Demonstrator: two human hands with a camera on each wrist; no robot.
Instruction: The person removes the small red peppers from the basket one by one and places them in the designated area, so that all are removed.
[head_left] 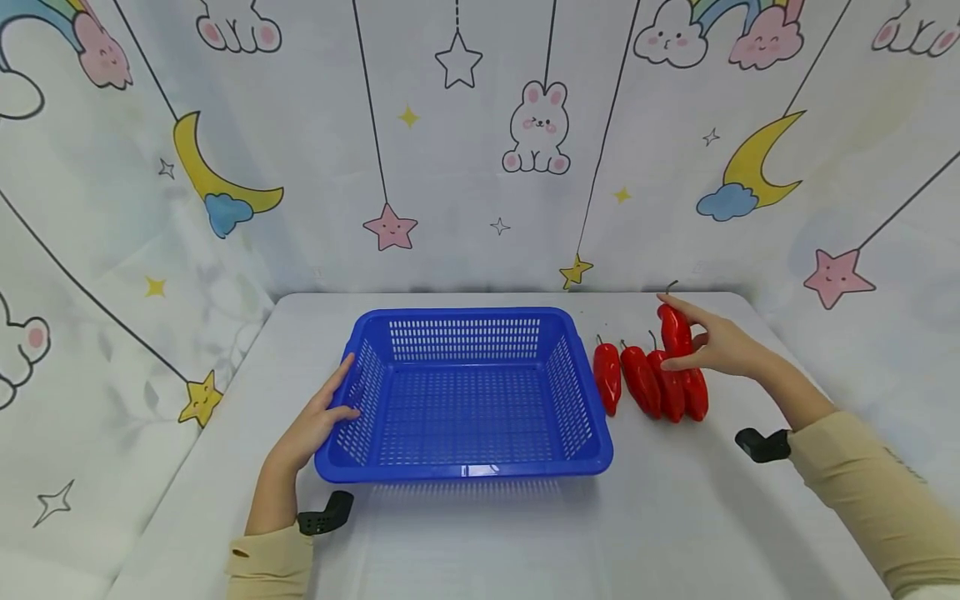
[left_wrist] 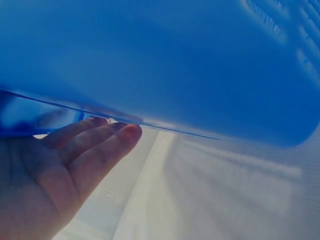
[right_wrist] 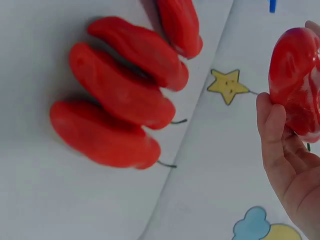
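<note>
At the basket's left side, my left hand [head_left: 309,427] holds the rim of a blue plastic basket [head_left: 465,477]. Its thumb lies over the rim in the head view; in the left wrist view, fingers [left_wrist: 102,155] reach fairly straight under the blue edge. To the right, my right hand [head_left: 722,343] grips a glossy red pepper [head_left: 677,333] between thumb and fingers, stem end up. The right wrist view shows this pepper [right_wrist: 294,75] lifted apart from the others. Several more red peppers [head_left: 640,379] lie side by side on the table, right of the basket.
The white table [head_left: 480,550] runs back to a patterned cloth wall [head_left: 465,150] with moons, stars and rabbits. Perforated walls surround the basket's open interior. Black wrist cameras [head_left: 326,512] sit on both wrists.
</note>
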